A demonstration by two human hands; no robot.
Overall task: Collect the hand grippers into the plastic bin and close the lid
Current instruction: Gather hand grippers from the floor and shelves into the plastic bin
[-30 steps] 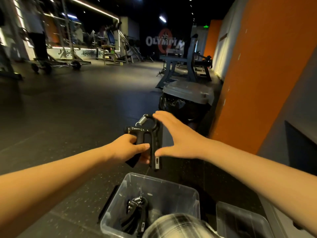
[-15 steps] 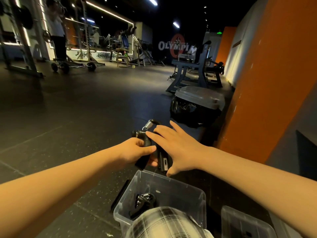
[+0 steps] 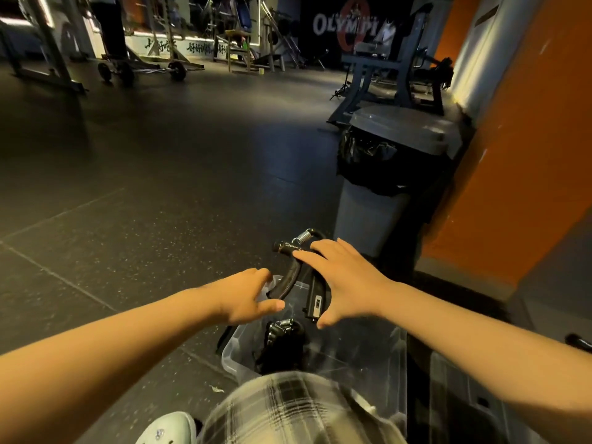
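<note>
A black hand gripper (image 3: 290, 277) with a steel spring hangs over the far edge of the clear plastic bin (image 3: 231, 355) on the dark floor. My right hand (image 3: 347, 280) holds it, with fingers laid over the top and the thumb under the right handle. My left hand (image 3: 245, 298) is beside the left handle with fingers spread; whether it touches the handle is unclear. A second black hand gripper (image 3: 283, 334) lies inside the bin. A clear plastic piece (image 3: 458, 398), maybe the lid, lies on the floor to the bin's right.
A grey trash can (image 3: 368, 213) with a black bag stands just beyond the bin, against an orange wall (image 3: 528, 139). My plaid-clad knee (image 3: 288, 408) and white shoe (image 3: 166, 427) are in front of the bin. Gym racks and benches stand far back.
My left hand has opened off the gripper's handle. My right hand has closed over the gripper and brought it lower, over the bin. The camera has tilted down.
</note>
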